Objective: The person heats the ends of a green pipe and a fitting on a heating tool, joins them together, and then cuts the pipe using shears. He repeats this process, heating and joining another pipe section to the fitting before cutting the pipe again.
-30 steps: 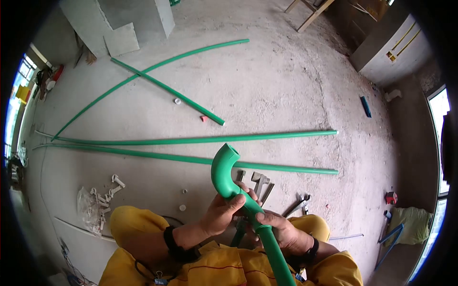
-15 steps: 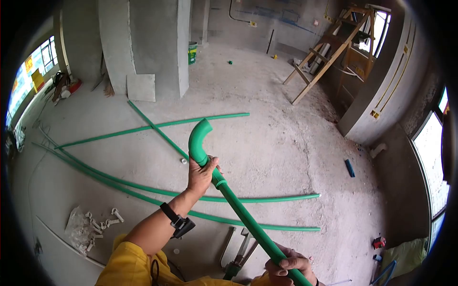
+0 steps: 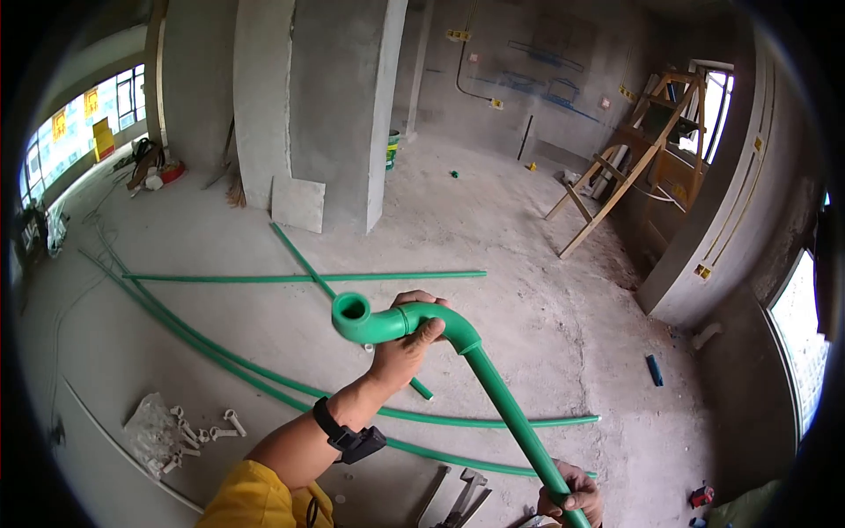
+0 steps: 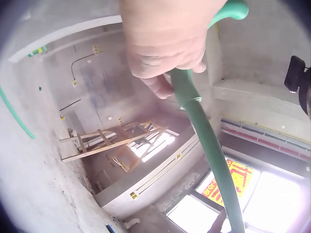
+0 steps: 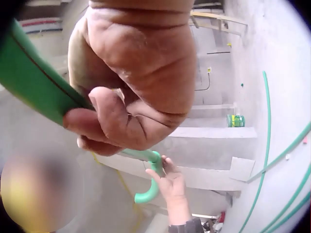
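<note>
A long green plastic pipe [image 3: 519,414] with curved elbow fittings [image 3: 374,327] at its far end is held out in front of me. The end elbow's round opening faces up at the left. My left hand [image 3: 405,354] grips the fittings near their joint, thumb over the near side and fingers behind. Lower right, my right hand [image 3: 576,495] holds the straight pipe, its fingers curled round it. In the right wrist view that hand [image 5: 141,82] is close up, with the pipe [image 5: 39,77] passing through its fingers. The left wrist view shows the left hand [image 4: 170,39] from behind.
Several long green pipes [image 3: 264,278] lie on the concrete floor. A plastic bag [image 3: 154,433] of white clips [image 3: 231,424] is at lower left. Metal tools [image 3: 458,495] lie near my front. A wooden stepladder [image 3: 629,167] stands at back right, and a concrete pillar [image 3: 334,114] rises behind.
The pipe has moved out from my body, and its elbow end has turned to point left with the opening up. My right hand has slid down the pipe, away from the left. The head view has lifted.
</note>
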The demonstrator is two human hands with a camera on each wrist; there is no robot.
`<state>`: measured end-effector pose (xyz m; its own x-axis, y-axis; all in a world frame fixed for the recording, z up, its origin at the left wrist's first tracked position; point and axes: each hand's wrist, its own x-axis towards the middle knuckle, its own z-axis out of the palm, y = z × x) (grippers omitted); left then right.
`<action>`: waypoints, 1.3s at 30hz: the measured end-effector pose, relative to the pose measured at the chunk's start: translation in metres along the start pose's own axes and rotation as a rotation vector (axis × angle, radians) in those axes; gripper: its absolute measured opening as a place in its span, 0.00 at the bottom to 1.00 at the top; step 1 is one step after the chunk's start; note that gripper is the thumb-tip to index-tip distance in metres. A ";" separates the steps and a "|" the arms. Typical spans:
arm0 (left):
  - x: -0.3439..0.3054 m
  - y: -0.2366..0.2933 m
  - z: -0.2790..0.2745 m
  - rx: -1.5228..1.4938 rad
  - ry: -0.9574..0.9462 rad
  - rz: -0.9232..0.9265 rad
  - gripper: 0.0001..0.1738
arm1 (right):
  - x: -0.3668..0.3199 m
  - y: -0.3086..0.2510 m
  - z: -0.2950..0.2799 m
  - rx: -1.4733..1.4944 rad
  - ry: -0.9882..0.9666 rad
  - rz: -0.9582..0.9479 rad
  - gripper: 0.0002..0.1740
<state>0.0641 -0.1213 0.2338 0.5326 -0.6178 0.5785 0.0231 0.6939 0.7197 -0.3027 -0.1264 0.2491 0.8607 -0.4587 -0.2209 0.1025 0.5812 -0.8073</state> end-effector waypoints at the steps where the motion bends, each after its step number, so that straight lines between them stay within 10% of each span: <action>1: -0.004 0.018 0.003 -0.120 -0.051 -0.099 0.24 | -0.003 0.006 -0.009 0.072 -0.016 -0.047 0.43; 4: -0.007 0.055 0.012 -0.363 -0.150 -0.252 0.27 | -0.007 0.073 -0.060 0.378 -0.091 -0.266 0.23; 5: -0.010 0.055 0.015 -0.332 -0.146 -0.255 0.28 | 0.020 0.162 -0.191 0.560 -0.743 -0.223 0.25; 7: -0.016 0.049 0.020 -0.318 -0.172 -0.304 0.32 | -0.002 0.143 -0.055 0.599 -0.061 0.054 0.26; 9: -0.029 0.034 0.029 -0.312 -0.167 -0.359 0.30 | -0.009 0.106 0.027 -0.106 0.083 0.313 0.23; 14: -0.075 -0.009 0.036 -0.324 -0.221 -0.514 0.29 | -0.042 0.019 0.066 -0.504 0.014 0.142 0.20; 16: -0.096 -0.011 0.034 -0.189 -0.316 -0.437 0.27 | -0.021 -0.008 0.056 -0.879 0.335 -0.279 0.36; 18: -0.115 -0.006 0.039 -0.323 -0.330 -0.432 0.26 | 0.043 -0.059 0.074 -1.463 0.190 -0.497 0.43; 22: -0.139 -0.002 0.021 -0.504 -0.430 -0.659 0.32 | 0.124 -0.028 0.048 -1.250 -0.363 0.017 0.55; 23: -0.145 0.001 0.010 -0.191 -0.436 -0.529 0.32 | 0.128 -0.035 0.076 -0.990 -0.242 0.333 0.45; 24: -0.145 0.010 -0.002 0.123 -0.434 -0.397 0.32 | 0.130 -0.037 0.081 -0.996 -0.249 0.356 0.45; 25: -0.140 0.024 -0.025 0.253 -0.454 -0.855 0.31 | 0.132 -0.039 0.081 -1.205 -0.251 0.365 0.39; 28: -0.169 0.026 -0.073 -0.778 -0.105 -1.502 0.27 | 0.130 -0.034 0.099 -1.462 -0.173 0.290 0.23; 35: -0.173 0.052 -0.082 -0.755 -0.438 -1.457 0.25 | 0.126 0.013 0.136 -1.248 -0.284 0.523 0.31; 39: -0.177 0.072 -0.092 -0.940 -0.312 -1.629 0.21 | 0.139 0.018 0.150 -1.190 -0.350 0.645 0.34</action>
<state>0.0499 0.0719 0.1480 -0.6243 -0.7457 -0.2326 0.7165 -0.6653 0.2099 -0.1065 -0.0789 0.2859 0.6900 -0.0397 -0.7227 -0.6820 -0.3703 -0.6307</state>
